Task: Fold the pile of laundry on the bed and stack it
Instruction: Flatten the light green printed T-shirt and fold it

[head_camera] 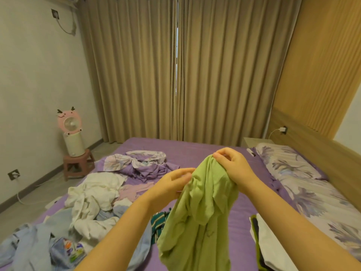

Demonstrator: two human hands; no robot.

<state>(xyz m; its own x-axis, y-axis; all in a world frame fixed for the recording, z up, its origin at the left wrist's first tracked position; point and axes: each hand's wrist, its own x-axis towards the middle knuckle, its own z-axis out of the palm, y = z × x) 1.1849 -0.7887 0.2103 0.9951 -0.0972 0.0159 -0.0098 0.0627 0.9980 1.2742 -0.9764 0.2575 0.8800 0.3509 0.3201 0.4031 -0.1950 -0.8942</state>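
Observation:
A light green garment (197, 218) hangs bunched in the air over the purple bed (205, 153). My right hand (232, 167) pinches its top edge, fingers curled. My left hand (172, 184) grips the cloth a little lower on the left side. A loose pile of laundry (93, 200) lies on the bed's left half: white pieces, a pale pink piece, light blue garments (33, 243) and a green striped item (158, 222). A small stack of folded clothes (267, 243), white on top, sits at the right by my right forearm.
A crumpled purple floral cover (140, 163) lies further back on the bed. A floral pillow (287, 163) rests along the wooden headboard at right. A pink fan on a stool (73, 137) stands on the floor at left. Beige curtains (175, 71) close the far wall.

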